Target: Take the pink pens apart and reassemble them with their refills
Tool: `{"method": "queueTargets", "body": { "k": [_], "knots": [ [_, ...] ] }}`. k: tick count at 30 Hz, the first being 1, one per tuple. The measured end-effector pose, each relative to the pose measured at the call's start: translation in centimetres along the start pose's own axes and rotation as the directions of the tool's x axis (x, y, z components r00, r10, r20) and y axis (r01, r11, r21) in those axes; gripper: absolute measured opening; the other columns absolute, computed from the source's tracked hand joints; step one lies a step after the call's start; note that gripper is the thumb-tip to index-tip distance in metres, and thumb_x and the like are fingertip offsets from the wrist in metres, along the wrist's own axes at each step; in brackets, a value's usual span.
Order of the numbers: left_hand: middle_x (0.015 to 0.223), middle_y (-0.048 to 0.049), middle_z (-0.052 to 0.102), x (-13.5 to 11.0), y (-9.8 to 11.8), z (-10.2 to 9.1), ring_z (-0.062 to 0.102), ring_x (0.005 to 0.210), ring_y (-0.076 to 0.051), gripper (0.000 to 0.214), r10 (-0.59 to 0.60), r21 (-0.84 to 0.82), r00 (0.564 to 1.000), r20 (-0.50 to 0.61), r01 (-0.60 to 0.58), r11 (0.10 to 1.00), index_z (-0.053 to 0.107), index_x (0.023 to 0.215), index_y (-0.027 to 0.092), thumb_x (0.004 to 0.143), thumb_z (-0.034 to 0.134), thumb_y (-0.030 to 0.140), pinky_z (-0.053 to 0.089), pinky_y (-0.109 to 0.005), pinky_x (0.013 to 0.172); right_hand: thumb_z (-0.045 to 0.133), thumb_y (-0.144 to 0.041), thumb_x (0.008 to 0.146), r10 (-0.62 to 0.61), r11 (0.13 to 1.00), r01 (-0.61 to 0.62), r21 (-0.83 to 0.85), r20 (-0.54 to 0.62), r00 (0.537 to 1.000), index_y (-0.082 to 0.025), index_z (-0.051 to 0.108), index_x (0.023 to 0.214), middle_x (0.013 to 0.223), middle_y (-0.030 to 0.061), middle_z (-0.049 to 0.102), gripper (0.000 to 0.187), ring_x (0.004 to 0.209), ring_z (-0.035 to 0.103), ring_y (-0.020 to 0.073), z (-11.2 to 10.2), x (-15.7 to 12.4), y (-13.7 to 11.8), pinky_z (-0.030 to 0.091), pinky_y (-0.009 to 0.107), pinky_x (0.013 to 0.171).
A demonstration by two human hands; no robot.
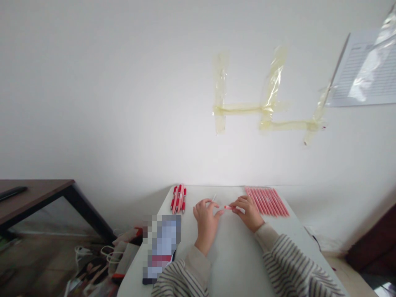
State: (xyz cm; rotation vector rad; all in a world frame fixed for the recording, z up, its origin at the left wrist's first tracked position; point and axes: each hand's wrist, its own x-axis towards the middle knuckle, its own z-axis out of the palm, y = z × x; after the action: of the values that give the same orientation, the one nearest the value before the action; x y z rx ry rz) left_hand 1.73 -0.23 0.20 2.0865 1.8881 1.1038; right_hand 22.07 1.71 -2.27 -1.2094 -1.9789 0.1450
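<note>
My right hand (247,212) is closed on a short pink-and-red pen piece (228,207), which points left out of the pinched fingertips. Just left of it, my left hand (206,218) has its thumb and index finger apart, facing the tip of that piece. A thin white stick (214,198) shows behind the left fingers; whether they touch it I cannot tell. Beside the right hand, several pink pen barrels (267,202) lie in a neat slanted row. Several red-and-pink pens (178,199) lie together at the table's far left corner.
The white table (235,264) stands against a wall with yellowed tape (241,109). A blurred-out flat item (163,243) lies along its left edge. Bags and cables (102,260) fill the floor at left, below a brown desk (37,194).
</note>
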Motion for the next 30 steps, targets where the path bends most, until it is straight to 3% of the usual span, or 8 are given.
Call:
{"method": "queueTargets", "body": {
  "k": [11, 20, 30],
  "knots": [
    [0.119, -0.0038, 0.061, -0.1, 0.0, -0.9, 0.044, 0.119, -0.029, 0.021, -0.057, 0.193, 0.996, -0.070, 0.069, 0.979, 0.073, 0.098, 0.032, 0.078, 0.071, 0.026, 0.029, -0.055, 0.107, 0.061, -0.039, 0.091, 0.135, 0.983, -0.103, 0.153, -0.212, 0.968, -0.023, 0.070, 0.098, 0.094, 0.0088, 0.070, 0.019, 0.096, 0.062, 0.0256, 0.3, 0.0, 0.7, 0.051, 0.046, 0.090],
    [0.119, -0.0076, 0.060, -0.3, -0.7, -0.6, 0.043, 0.118, -0.030, 0.021, -0.059, 0.334, 0.992, -0.114, 0.094, 0.938, 0.073, 0.101, 0.028, 0.084, 0.062, 0.033, 0.029, -0.057, 0.105, 0.060, -0.048, 0.091, 0.156, 0.977, -0.121, 0.178, -0.193, 0.969, -0.023, 0.070, 0.096, 0.093, 0.0088, 0.070, 0.027, 0.092, 0.063, 0.0250, 0.3, 0.1, 1.4, 0.053, 0.045, 0.088],
    [0.117, -0.0095, 0.060, -0.2, -0.8, -0.6, 0.044, 0.118, -0.030, 0.027, -0.051, 0.364, 0.991, -0.121, 0.093, 0.927, 0.075, 0.088, 0.024, 0.091, 0.050, 0.035, 0.029, -0.059, 0.106, 0.061, -0.049, 0.090, 0.160, 0.972, -0.115, 0.207, -0.216, 0.963, -0.022, 0.068, 0.095, 0.095, 0.0099, 0.069, 0.029, 0.090, 0.064, 0.0242, 0.2, 0.1, 1.2, 0.054, 0.044, 0.086]
  ]
}}
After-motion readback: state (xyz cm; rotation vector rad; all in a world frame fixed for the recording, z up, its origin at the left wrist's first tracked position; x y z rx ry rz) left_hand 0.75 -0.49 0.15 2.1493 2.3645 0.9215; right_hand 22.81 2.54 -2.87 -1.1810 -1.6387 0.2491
